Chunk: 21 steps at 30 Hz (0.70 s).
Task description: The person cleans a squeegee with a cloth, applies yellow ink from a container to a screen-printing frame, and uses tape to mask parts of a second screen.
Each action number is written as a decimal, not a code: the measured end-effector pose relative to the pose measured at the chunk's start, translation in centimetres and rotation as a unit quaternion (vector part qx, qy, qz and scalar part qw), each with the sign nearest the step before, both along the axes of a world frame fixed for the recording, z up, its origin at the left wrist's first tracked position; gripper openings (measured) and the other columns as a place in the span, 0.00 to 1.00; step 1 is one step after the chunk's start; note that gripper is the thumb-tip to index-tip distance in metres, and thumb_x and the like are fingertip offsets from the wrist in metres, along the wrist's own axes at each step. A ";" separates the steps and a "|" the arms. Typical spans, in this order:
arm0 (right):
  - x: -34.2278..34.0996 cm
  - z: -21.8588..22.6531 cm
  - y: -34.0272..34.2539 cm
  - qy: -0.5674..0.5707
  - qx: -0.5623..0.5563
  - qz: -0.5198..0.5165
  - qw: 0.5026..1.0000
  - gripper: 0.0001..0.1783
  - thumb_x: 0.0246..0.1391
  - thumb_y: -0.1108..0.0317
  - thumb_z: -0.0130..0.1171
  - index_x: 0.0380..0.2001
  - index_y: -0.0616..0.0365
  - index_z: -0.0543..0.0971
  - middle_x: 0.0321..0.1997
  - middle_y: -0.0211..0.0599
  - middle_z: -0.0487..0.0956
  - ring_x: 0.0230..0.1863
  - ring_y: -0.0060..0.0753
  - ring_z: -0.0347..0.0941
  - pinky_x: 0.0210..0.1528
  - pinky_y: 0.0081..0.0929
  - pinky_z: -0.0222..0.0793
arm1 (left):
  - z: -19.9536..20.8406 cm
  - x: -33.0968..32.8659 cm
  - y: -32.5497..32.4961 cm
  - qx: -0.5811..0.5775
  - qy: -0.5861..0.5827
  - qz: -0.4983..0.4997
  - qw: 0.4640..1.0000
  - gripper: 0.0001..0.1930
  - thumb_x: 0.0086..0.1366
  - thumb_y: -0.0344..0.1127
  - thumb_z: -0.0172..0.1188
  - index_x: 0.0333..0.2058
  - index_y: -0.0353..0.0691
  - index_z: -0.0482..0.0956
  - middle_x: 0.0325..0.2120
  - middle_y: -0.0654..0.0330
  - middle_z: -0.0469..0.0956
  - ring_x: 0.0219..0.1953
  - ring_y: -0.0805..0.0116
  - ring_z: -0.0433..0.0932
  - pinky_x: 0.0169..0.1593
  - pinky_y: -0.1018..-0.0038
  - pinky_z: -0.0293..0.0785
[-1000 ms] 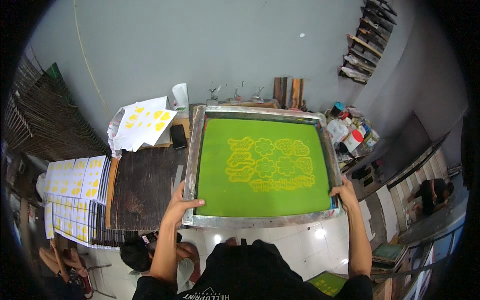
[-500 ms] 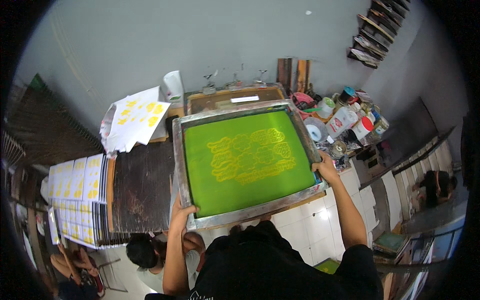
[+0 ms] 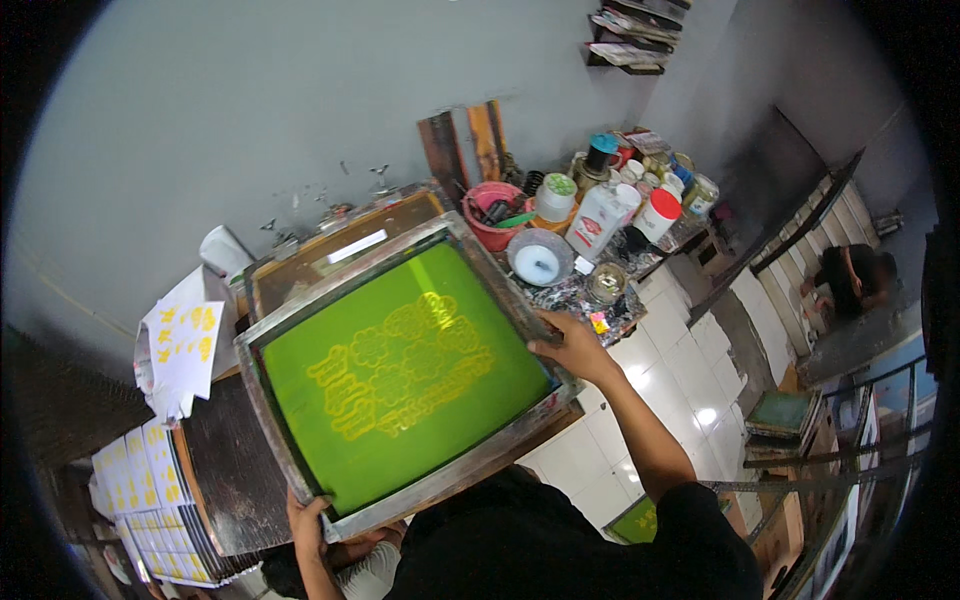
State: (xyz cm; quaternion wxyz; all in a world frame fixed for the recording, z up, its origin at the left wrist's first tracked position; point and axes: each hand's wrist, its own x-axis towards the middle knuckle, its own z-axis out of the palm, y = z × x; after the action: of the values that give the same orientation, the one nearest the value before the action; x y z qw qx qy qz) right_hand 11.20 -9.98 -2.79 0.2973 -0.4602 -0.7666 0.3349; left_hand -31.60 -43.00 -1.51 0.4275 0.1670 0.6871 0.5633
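I hold a screen printing frame between both hands, tilted in front of me. Its green mesh [image 3: 300,400] carries yellowish outlined shapes, bordered by a worn grey frame [image 3: 440,483]. My left hand [image 3: 306,522] grips the near left corner, thumb over the rim. At the right side, my right hand [image 3: 573,347] is closed round the frame near its corner. The fingers under the frame are hidden from view. Behind it lies another wooden-edged frame [image 3: 400,218] with a white strip [image 3: 356,247] on it, partly covered by the one I hold.
Right of the frame, a cluttered table holds a pink basin [image 3: 488,232], a white jug [image 3: 596,228], a red-lidded tub [image 3: 658,214] and a bowl [image 3: 538,258]. Yellow-printed sheets [image 3: 185,345] lie left, above a dark tabletop [image 3: 225,440]. Another person [image 3: 855,280] crouches far right.
My view has turned to the right, so the table of containers sits nearer the middle. The screen frame appears lower, further left and more slanted, still in both hands.
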 end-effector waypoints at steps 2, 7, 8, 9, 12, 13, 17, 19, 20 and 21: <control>2.0 -0.4 1.8 0.111 -0.118 -0.036 0.986 0.28 0.53 0.63 0.67 0.56 0.63 0.76 0.46 0.53 0.83 0.46 0.46 0.81 0.50 0.38 0.74 | 0.4 0.5 0.4 0.007 0.014 0.020 1.000 0.33 0.54 0.21 0.61 0.62 0.32 0.66 0.48 0.57 0.78 0.48 0.63 0.77 0.55 0.71 0.70; 6.8 1.1 11.8 -0.071 0.026 -0.154 0.985 0.20 0.53 0.69 0.61 0.49 0.64 0.79 0.44 0.56 0.82 0.45 0.55 0.80 0.49 0.41 0.74 | -0.4 -0.3 0.1 -0.035 0.162 0.117 0.979 0.35 0.66 0.31 0.59 0.69 0.33 0.57 0.70 0.46 0.57 0.71 0.53 0.56 0.70 0.63 0.54; 6.7 1.7 14.1 -0.084 0.044 -0.175 0.980 0.18 0.53 0.71 0.60 0.48 0.64 0.80 0.44 0.57 0.82 0.45 0.57 0.80 0.49 0.41 0.74 | 0.0 0.3 0.3 -0.051 0.196 0.130 0.970 0.35 0.67 0.32 0.59 0.70 0.33 0.56 0.70 0.47 0.57 0.71 0.53 0.56 0.70 0.62 0.54; 6.3 2.1 16.3 -0.079 0.081 -0.161 0.980 0.16 0.54 0.71 0.60 0.47 0.65 0.80 0.41 0.57 0.82 0.41 0.54 0.80 0.45 0.39 0.74 | 0.8 1.0 0.6 -0.070 0.231 0.143 0.960 0.35 0.68 0.34 0.59 0.70 0.33 0.56 0.70 0.47 0.58 0.71 0.53 0.56 0.70 0.62 0.54; 5.5 0.1 24.8 -0.077 0.187 -0.146 0.968 0.17 0.53 0.72 0.60 0.46 0.66 0.81 0.40 0.61 0.81 0.41 0.58 0.80 0.45 0.42 0.75 | 3.1 4.2 2.0 -0.047 0.234 0.165 0.957 0.34 0.67 0.29 0.58 0.69 0.35 0.58 0.71 0.46 0.55 0.73 0.55 0.53 0.72 0.63 0.48; 4.8 -0.6 27.0 -0.112 0.178 -0.145 0.967 0.17 0.52 0.72 0.60 0.45 0.67 0.81 0.41 0.62 0.81 0.42 0.59 0.80 0.46 0.44 0.75 | 3.6 4.9 1.6 -0.068 0.263 0.152 0.950 0.33 0.67 0.30 0.58 0.69 0.34 0.58 0.71 0.46 0.55 0.73 0.55 0.53 0.72 0.63 0.48; 2.6 -2.3 33.0 -0.241 0.113 -0.154 0.951 0.16 0.48 0.73 0.59 0.41 0.68 0.81 0.42 0.65 0.80 0.45 0.62 0.79 0.50 0.49 0.75 | 5.3 8.1 -0.1 -0.123 0.302 0.141 0.935 0.32 0.68 0.33 0.58 0.68 0.34 0.60 0.70 0.46 0.58 0.72 0.55 0.55 0.72 0.62 0.49; 2.4 -3.0 34.1 -0.269 0.100 -0.163 0.944 0.14 0.47 0.73 0.58 0.38 0.68 0.82 0.41 0.66 0.80 0.45 0.63 0.79 0.51 0.50 0.74 | 6.0 9.8 0.0 -0.118 0.291 0.173 0.934 0.32 0.68 0.35 0.58 0.68 0.32 0.61 0.69 0.47 0.60 0.70 0.54 0.59 0.71 0.62 0.53; 1.9 -2.9 34.2 -0.263 0.113 -0.163 0.944 0.14 0.46 0.73 0.57 0.36 0.68 0.82 0.40 0.65 0.80 0.45 0.63 0.79 0.51 0.51 0.74 | 5.9 10.6 -0.3 -0.097 0.287 0.199 0.932 0.31 0.68 0.34 0.58 0.67 0.32 0.62 0.68 0.47 0.61 0.69 0.55 0.61 0.70 0.63 0.54; 1.7 -2.1 34.4 -0.258 0.127 -0.167 0.943 0.13 0.46 0.73 0.56 0.35 0.67 0.82 0.39 0.65 0.81 0.44 0.64 0.79 0.51 0.51 0.74 | 6.0 11.2 -0.3 -0.091 0.273 0.218 0.933 0.30 0.68 0.34 0.58 0.66 0.32 0.63 0.67 0.47 0.62 0.68 0.56 0.62 0.69 0.63 0.55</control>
State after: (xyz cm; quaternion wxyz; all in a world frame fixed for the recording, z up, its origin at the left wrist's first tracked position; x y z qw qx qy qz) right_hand 12.89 24.37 -4.88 0.1972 -0.6103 -0.7656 0.0499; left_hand -20.45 -43.31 4.45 0.1039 0.1210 0.8452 0.5102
